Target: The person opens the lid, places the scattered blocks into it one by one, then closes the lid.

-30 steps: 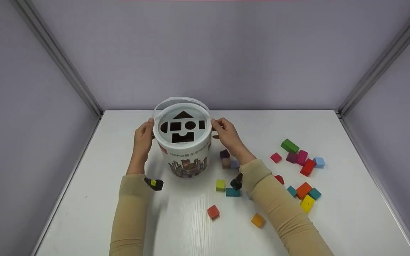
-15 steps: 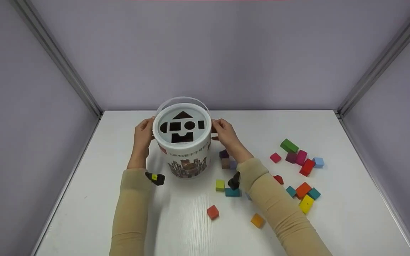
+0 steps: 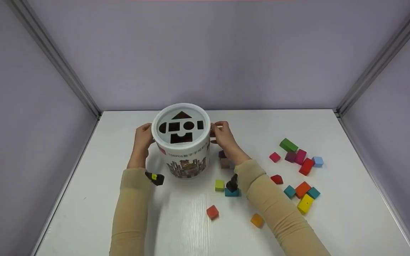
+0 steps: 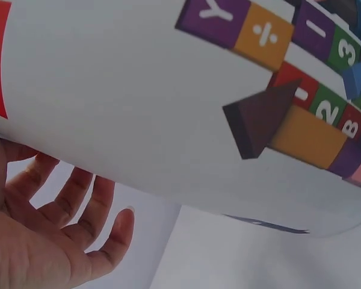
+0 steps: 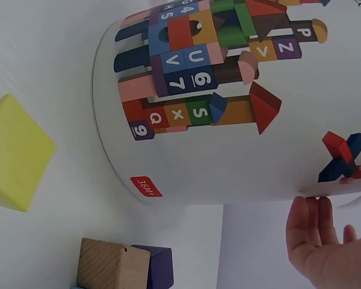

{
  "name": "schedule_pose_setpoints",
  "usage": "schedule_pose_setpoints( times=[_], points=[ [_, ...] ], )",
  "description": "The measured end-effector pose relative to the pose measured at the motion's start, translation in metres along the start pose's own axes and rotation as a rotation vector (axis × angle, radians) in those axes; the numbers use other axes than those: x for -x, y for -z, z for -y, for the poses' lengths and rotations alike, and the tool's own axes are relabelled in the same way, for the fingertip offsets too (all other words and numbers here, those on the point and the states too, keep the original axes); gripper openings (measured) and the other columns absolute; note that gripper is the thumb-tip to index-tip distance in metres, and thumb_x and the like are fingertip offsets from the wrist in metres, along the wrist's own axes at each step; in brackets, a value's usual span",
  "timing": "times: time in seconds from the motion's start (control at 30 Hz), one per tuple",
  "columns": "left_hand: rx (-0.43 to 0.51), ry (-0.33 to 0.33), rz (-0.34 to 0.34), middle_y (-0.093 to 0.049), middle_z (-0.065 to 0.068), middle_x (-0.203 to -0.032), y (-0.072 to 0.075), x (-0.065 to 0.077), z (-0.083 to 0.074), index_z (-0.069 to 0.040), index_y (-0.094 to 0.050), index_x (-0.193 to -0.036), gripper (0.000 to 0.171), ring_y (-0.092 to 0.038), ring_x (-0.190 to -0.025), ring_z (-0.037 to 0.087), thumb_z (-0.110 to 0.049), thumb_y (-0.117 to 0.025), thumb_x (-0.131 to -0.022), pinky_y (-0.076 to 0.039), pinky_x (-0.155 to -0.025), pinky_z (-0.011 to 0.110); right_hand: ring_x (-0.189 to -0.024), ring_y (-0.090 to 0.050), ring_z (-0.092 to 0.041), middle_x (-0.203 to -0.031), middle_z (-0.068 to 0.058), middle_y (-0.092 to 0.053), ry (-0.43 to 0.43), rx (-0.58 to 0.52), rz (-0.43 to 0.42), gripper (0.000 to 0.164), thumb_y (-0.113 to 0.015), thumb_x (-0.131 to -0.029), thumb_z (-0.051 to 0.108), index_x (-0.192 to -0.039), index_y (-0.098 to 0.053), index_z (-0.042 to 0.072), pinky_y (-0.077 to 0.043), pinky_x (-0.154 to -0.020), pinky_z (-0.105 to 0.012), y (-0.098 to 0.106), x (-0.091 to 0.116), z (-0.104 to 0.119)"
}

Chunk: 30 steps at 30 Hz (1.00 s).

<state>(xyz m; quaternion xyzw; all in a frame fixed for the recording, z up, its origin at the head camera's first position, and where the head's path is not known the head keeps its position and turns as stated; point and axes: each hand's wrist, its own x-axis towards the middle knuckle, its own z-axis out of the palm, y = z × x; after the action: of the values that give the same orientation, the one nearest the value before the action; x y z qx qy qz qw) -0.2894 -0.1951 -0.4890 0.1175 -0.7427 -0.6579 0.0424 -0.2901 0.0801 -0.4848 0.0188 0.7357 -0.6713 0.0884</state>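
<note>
A white toy-block bucket (image 3: 185, 154) stands upright on the white table, its lid (image 3: 198, 133) cut with a triangle, a circle, rectangular and other shaped holes. Both hands are at its upper sides, just below the rim. On the left, my left hand (image 3: 142, 140) has bent, spread fingers whose tips run behind the bucket's edge in the left wrist view; its thumb is hidden there. My right hand (image 3: 225, 138) touches the other side, and the right wrist view shows its fairly straight fingers (image 5: 313, 226) ending at the printed wall. The bucket's handle is hidden in the head view.
Close to the bucket's right lie a yellow-green block (image 3: 219, 185), a teal block (image 3: 231, 192) and a plain wooden block (image 5: 111, 265) beside a purple one (image 5: 161, 265). Nearer the front are a red cube (image 3: 212, 212) and an orange cube (image 3: 257, 220). Several coloured blocks lie farther right.
The clear handle, upright above the lid before, has gone down behind the bucket out of sight. The right hand's fingers have shifted slightly lower along the rim. The bucket has stayed in place.
</note>
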Motion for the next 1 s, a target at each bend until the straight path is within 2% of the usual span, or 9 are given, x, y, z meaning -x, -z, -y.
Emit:
schedule_pose_setpoints(
  times=[0.2, 0.33, 0.4, 0.5, 0.6, 0.77, 0.9, 1.0],
  points=[
    [-0.041, -0.014, 0.006, -0.063, 0.010, -0.099, 0.003, -0.002, 0.002, -0.001, -0.067, -0.105, 0.034, -0.056, -0.090, 0.017, -0.032, -0.052, -0.100, -0.051, -0.078, 0.028, -0.109, -0.060, -0.029, -0.117, -0.015, -0.057, -0.006, 0.025, -0.007, 0.044, -0.042, -0.106, 0.034, -0.138, -0.036, 0.004, -0.052, -0.091, -0.038, -0.002, 0.002, 0.001],
    [-0.035, -0.040, 0.011, -0.063, 0.009, -0.102, 0.007, -0.002, 0.002, 0.001, -0.067, -0.112, 0.040, -0.058, -0.095, 0.018, -0.034, -0.050, -0.102, -0.053, -0.084, 0.031, -0.110, -0.058, -0.029, -0.117, -0.015, -0.057, 0.028, 0.036, -0.005, 0.034, -0.037, -0.106, 0.021, -0.135, -0.039, 0.003, -0.051, -0.093, -0.038, -0.005, 0.006, 0.001],
    [-0.014, -0.053, 0.004, -0.064, 0.009, -0.104, 0.009, -0.001, 0.000, 0.001, -0.066, -0.115, 0.044, -0.061, -0.097, 0.019, -0.036, -0.046, -0.104, -0.054, -0.085, 0.031, -0.112, -0.057, -0.029, -0.118, -0.017, -0.055, 0.056, 0.044, 0.002, 0.033, -0.034, -0.102, 0.010, -0.133, -0.040, 0.000, -0.051, -0.094, -0.039, -0.006, 0.010, 0.000],
    [0.010, -0.083, -0.002, -0.064, 0.009, -0.102, 0.011, 0.001, -0.006, 0.002, -0.066, -0.116, 0.049, -0.063, -0.097, 0.021, -0.039, -0.039, -0.106, -0.054, -0.084, 0.031, -0.118, -0.053, -0.031, -0.122, -0.019, -0.052, 0.096, 0.080, 0.028, 0.041, -0.034, -0.091, -0.002, -0.132, -0.040, -0.004, -0.049, -0.098, -0.040, -0.006, 0.016, -0.002],
    [-0.006, -0.124, 0.003, -0.065, 0.010, -0.100, 0.011, 0.002, -0.017, 0.002, -0.066, -0.116, 0.052, -0.063, -0.095, 0.023, -0.039, -0.036, -0.107, -0.054, -0.082, 0.031, -0.126, -0.048, -0.029, -0.132, -0.017, -0.050, 0.129, 0.172, 0.063, 0.050, -0.038, -0.085, -0.006, -0.135, -0.041, -0.003, -0.044, -0.104, -0.039, -0.004, 0.024, -0.003],
    [-0.185, -0.208, 0.003, -0.067, 0.014, -0.100, 0.007, 0.003, -0.036, 0.001, -0.069, -0.114, 0.052, -0.060, -0.091, 0.022, -0.039, -0.038, -0.106, -0.050, -0.078, 0.031, -0.134, -0.041, -0.031, -0.144, -0.017, -0.042, 0.220, 0.307, 0.132, 0.063, -0.046, -0.082, -0.008, -0.144, -0.036, -0.002, -0.041, -0.109, -0.039, 0.000, 0.037, -0.007],
    [-0.374, -0.285, 0.010, -0.068, 0.018, -0.097, 0.003, 0.001, -0.049, 0.003, -0.071, -0.109, 0.049, -0.059, -0.084, 0.024, -0.038, -0.044, -0.103, -0.050, -0.071, 0.033, -0.137, -0.036, -0.035, -0.148, -0.021, -0.034, 0.282, 0.361, 0.194, 0.073, -0.054, -0.083, -0.008, -0.150, -0.025, -0.004, -0.041, -0.108, -0.039, 0.000, 0.045, -0.010],
    [-0.479, -0.323, 0.036, -0.068, 0.019, -0.094, -0.001, 0.001, -0.055, 0.004, -0.072, -0.107, 0.046, -0.058, -0.079, 0.026, -0.035, -0.048, -0.102, -0.050, -0.066, 0.034, -0.137, -0.034, -0.036, -0.149, -0.022, -0.031, 0.297, 0.386, 0.213, 0.082, -0.061, -0.080, -0.005, -0.152, -0.021, -0.004, -0.041, -0.108, -0.039, 0.001, 0.048, -0.012]
  ],
)
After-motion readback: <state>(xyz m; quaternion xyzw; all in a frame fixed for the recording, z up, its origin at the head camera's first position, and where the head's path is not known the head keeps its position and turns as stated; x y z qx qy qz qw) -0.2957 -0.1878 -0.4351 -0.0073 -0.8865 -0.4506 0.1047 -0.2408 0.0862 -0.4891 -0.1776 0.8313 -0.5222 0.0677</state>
